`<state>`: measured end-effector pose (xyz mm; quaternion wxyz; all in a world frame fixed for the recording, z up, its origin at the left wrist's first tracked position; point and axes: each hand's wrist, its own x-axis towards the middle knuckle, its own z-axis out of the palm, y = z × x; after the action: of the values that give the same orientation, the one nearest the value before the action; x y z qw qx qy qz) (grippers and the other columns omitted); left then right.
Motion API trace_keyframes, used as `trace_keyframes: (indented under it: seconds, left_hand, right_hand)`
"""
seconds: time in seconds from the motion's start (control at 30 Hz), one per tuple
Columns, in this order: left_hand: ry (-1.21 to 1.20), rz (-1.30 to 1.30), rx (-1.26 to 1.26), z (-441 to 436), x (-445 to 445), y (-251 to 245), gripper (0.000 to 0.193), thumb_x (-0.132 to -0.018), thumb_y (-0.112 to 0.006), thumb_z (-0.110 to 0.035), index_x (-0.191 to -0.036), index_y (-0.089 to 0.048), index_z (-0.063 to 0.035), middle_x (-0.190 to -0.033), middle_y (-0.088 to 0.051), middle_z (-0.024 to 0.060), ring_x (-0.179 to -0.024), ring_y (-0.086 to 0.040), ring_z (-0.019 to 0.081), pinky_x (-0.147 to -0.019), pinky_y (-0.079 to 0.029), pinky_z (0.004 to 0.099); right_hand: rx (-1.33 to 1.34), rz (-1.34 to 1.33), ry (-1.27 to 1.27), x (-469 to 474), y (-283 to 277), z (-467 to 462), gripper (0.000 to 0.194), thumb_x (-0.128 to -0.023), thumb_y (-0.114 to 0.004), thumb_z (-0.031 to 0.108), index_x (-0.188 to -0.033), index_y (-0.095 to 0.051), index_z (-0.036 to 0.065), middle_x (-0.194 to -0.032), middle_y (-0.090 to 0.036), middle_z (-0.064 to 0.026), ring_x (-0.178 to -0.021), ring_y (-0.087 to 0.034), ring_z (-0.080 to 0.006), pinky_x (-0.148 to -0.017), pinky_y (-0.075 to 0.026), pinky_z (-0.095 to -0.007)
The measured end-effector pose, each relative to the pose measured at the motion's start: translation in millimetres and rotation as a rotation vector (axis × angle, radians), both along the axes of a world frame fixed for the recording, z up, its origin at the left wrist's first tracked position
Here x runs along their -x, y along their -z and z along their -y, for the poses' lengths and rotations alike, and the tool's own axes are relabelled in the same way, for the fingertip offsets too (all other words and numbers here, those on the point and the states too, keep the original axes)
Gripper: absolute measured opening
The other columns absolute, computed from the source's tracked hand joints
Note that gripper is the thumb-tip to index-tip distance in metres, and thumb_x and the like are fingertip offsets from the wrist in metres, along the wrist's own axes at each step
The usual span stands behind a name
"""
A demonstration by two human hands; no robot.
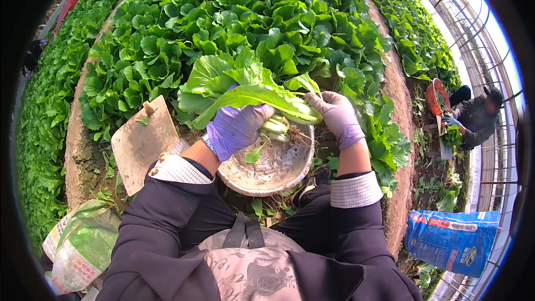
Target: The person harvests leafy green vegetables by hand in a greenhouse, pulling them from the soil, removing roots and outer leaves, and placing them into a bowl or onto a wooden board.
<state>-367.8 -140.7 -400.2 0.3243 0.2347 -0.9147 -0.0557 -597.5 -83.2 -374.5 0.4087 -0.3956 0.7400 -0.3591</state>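
Observation:
My left hand (pixel 236 130), in a purple glove, is closed around a bunch of leafy greens (pixel 271 98) with pale stalks and dirty roots. Its leaves spread up and to the left. A soiled purple glove also covers my right hand (pixel 337 118), whose thumb and fingers pinch a leaf stalk at the right side of the bunch. Below the bunch rests a round, dirt-crusted basin (pixel 271 171) on the ground between my legs. One small leaf (pixel 253 155) hangs over the basin.
Dense greens (pixel 250 16) grow ahead, bordered by soil ridges (pixel 397 92). A board with a peg (pixel 144 142) lies left of the basin. Sacks lie at lower left (pixel 85 242) and right, a blue one (pixel 451 242). Another person (pixel 480 113) works far right beside a red basin (pixel 437 96).

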Motion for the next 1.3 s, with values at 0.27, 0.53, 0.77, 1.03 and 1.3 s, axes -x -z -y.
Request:
trace_keyframes:
  seconds: [0.27,0.53,0.77,1.03,1.3]
  left_hand:
    - [-0.037,0.062,0.111,-1,-5,-1,0.040,-0.066,-0.074,-0.022,-0.103,-0.066,-0.0110,-0.111,-0.060,0.0137,-0.105,-0.056,0.0319,-0.093,-0.042,0.0444]
    - [-0.070,-0.082,-0.497,4,-5,-9,0.026,-0.071,-0.071,-0.005,-0.096,-0.066,-0.0065,-0.096,-0.062,0.0141,-0.090,-0.062,0.0291,-0.081,-0.048,0.0343]
    - [0.197,-0.622,-1.530,18,-17,0,0.031,-0.073,-0.068,0.003,-0.103,-0.063,-0.0045,-0.096,-0.065,0.0016,-0.091,-0.059,0.0141,-0.086,-0.047,0.0307]
    - [0.284,-0.433,-1.636,20,-19,6,0.029,-0.070,-0.070,0.000,-0.098,-0.065,-0.0042,-0.094,-0.066,0.0026,-0.090,-0.060,0.0153,-0.087,-0.046,0.0313]
    - [0.406,-0.468,-1.733,21,-18,1,0.031,-0.066,-0.074,-0.007,-0.096,-0.065,-0.0036,-0.092,-0.065,0.0037,-0.090,-0.059,0.0169,-0.087,-0.045,0.0317]
  right_hand:
    - [0.425,-0.452,0.193,0,24,7,0.037,-0.096,-0.049,0.034,-0.086,-0.061,0.000,-0.070,-0.063,-0.0154,-0.065,-0.061,-0.0303,-0.062,-0.047,-0.0397]
    - [0.473,0.078,0.341,31,4,1,0.042,-0.094,-0.054,0.039,-0.074,-0.059,0.002,-0.061,-0.058,-0.0045,-0.057,-0.053,-0.0110,-0.057,-0.044,-0.0259]
    - [0.270,-0.424,0.317,23,9,3,0.051,-0.072,-0.077,0.020,-0.119,-0.060,0.007,-0.073,-0.057,-0.0012,-0.068,-0.055,-0.0130,-0.067,-0.048,-0.0277]
    - [0.752,0.364,0.014,-11,-29,5,0.069,-0.074,-0.064,-0.009,-0.138,-0.040,0.001,-0.088,-0.057,-0.0024,-0.083,-0.054,-0.0083,-0.094,-0.042,-0.0267]
    - [0.550,0.602,0.078,-4,-21,4,0.049,-0.088,-0.064,0.017,-0.132,-0.048,0.002,-0.122,-0.057,-0.0083,-0.109,-0.055,-0.0171,-0.095,-0.044,-0.0322]
